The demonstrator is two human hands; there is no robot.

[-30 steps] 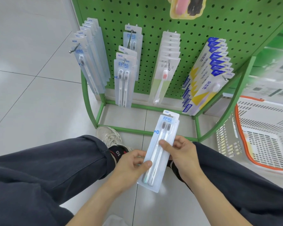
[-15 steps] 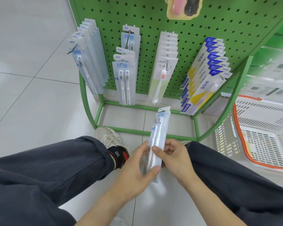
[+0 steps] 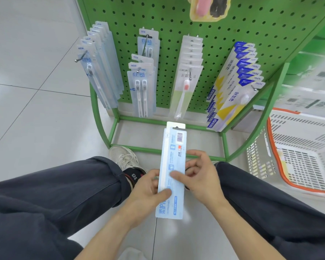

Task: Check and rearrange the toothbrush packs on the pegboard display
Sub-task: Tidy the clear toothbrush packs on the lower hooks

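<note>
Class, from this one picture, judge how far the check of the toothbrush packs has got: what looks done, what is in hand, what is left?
Done: four hooks on the green pegboard carry hanging packs. In hand: the left hand and right hand both hold one blue toothbrush pack, its barcode side up, apparently for checking. Left: that pack is not yet hung; the twin-brush row looks like its match.

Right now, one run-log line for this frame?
phase: checking pack | toothbrush pack: back side with barcode up, off pegboard | left hand: grips pack | right hand: grips pack | next: likely rehang
</note>
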